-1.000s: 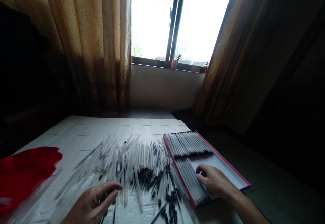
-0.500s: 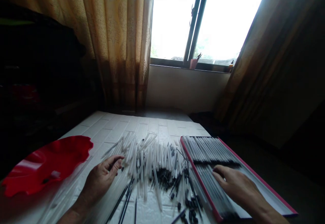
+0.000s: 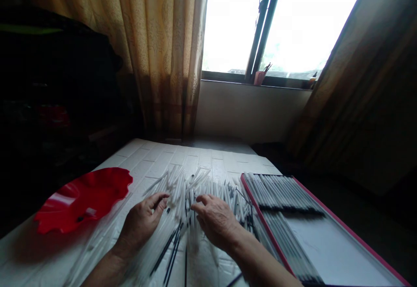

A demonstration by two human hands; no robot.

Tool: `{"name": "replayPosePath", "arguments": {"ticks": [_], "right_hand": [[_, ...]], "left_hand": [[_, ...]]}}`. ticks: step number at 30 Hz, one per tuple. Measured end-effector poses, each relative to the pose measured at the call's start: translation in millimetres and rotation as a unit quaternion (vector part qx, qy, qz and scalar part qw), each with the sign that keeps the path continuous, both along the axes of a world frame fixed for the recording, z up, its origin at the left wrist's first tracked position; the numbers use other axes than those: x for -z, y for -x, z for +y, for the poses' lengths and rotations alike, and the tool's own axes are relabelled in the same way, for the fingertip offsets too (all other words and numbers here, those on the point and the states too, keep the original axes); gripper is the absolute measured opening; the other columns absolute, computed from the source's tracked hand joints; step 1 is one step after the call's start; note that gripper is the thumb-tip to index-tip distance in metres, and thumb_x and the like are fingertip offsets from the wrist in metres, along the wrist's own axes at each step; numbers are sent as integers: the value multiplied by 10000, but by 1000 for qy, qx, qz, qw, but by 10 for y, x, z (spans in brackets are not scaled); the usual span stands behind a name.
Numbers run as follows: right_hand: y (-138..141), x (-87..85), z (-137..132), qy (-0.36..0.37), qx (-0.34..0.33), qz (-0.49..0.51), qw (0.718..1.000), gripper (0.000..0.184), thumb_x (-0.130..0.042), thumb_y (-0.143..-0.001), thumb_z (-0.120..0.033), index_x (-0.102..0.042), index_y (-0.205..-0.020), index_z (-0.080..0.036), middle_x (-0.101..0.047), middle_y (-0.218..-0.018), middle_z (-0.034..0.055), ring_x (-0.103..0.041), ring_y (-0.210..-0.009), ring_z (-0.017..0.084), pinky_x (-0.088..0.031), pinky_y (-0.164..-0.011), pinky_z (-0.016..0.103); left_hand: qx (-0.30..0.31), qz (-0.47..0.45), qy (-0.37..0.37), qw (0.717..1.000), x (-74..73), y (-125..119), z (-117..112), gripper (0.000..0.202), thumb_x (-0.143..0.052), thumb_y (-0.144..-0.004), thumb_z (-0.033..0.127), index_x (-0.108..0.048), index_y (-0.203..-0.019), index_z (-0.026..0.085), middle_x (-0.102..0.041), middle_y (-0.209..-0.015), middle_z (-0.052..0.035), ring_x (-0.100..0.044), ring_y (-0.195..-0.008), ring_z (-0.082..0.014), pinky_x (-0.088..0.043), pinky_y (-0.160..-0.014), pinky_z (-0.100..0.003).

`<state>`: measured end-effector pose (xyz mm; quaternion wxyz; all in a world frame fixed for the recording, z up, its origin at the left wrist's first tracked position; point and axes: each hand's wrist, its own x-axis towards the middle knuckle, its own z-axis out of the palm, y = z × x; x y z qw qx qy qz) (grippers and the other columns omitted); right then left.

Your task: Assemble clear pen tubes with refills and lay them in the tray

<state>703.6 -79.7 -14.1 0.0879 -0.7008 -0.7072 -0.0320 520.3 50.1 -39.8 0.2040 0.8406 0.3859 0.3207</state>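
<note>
Left hand [image 3: 141, 219]: thumb and forefinger curve toward each other above the left part of the loose clear tubes [image 3: 177, 187]; whether anything is pinched between them cannot be determined. Right hand [image 3: 216, 219]: fingers bent, tips directed toward the left hand, above the middle of the same pile; its grip likewise cannot be determined.

The tubes lie at the middle of the worktop [image 3: 146, 156], beneath and beyond both hands. Black rods [image 3: 163, 252] lie between the forearms, pointing toward the near edge.

The box [image 3: 335, 243] occupies the right edge. Its raised pink left side separates the pile from two rows of dark-ended tubes [image 3: 276, 187]; white box floor shows to the right of the near row. The right forearm [image 3: 257, 256] passes just beside this side.

The red dish [image 3: 104, 187] sits by the left edge. Blurred clear strips [image 3: 94, 245] lie between dish and left hand.

Brick-patterned surface extends from the pile to the far edge; beyond stand a curtain [image 3: 156, 61] and a window [image 3: 302, 22].
</note>
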Motion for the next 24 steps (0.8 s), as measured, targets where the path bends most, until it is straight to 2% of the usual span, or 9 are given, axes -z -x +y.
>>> {"name": "replayPosePath", "arguments": {"ticks": [5,10,13,15,18,21,24], "right_hand": [[58,139,155,-3,-37,-30,999,162,-576,-913,-164,-719,-972,-214,-627,-1254,113,-577,-1117,270,-450,-885,383],[69,146,191,-13,-61,-53,997,145,-576,-929,-130,-707,-954,-187,-657,-1193,106,-585,-1085,252,-457,-863,364],[49,116,178,-24,-81,-63,994,114,-590,-938,-141,-694,-949,-186,-682,-1135,87,-601,-1041,233,-463,-846,346],[16,91,126,-38,-81,-63,994,100,-605,-937,-150,-689,-958,-200,-680,-1159,74,-606,-1038,224,-463,-854,339],[-63,48,-30,-66,-45,-58,995,106,-628,-917,-122,-687,-951,-202,-672,-1200,74,-614,-1043,231,-465,-864,349],[-170,24,-243,-85,1,-51,995,104,-647,-886,-101,-682,-925,-190,-710,-1056,74,-645,-933,239,-485,-794,344],[-275,65,-437,-134,30,-22,990,68,-625,-890,-135,-665,-900,-188,-706,-870,53,-649,-779,225,-484,-684,312]], "left_hand": [[14,10,-18,1000,3,-13,-38,304,-472,-851,402,-728,-937,262,-802,-924,-8,-757,-835,-212,-560,-719,-249],[41,36,-21,998,58,-27,-73,293,-461,-877,392,-719,-947,272,-796,-958,-3,-746,-867,-203,-547,-775,-258],[56,64,-18,996,42,-39,-115,306,-439,-898,380,-702,-992,257,-782,-998,-22,-729,-892,-199,-530,-786,-265],[69,90,-15,993,-9,-41,-157,306,-427,-910,374,-695,-970,239,-771,-962,-30,-716,-862,-191,-515,-766,-260],[93,142,-6,986,-117,-30,-245,311,-433,-924,378,-684,-821,225,-737,-844,-18,-689,-785,-172,-482,-717,-248],[112,213,10,970,-193,-11,-361,305,-536,-883,420,-667,-689,224,-709,-751,-1,-675,-719,-182,-445,-647,-261],[118,283,23,951,-195,-2,-491,228,-663,-787,416,-683,-684,214,-715,-762,-25,-682,-756,-243,-445,-674,-313]]}}
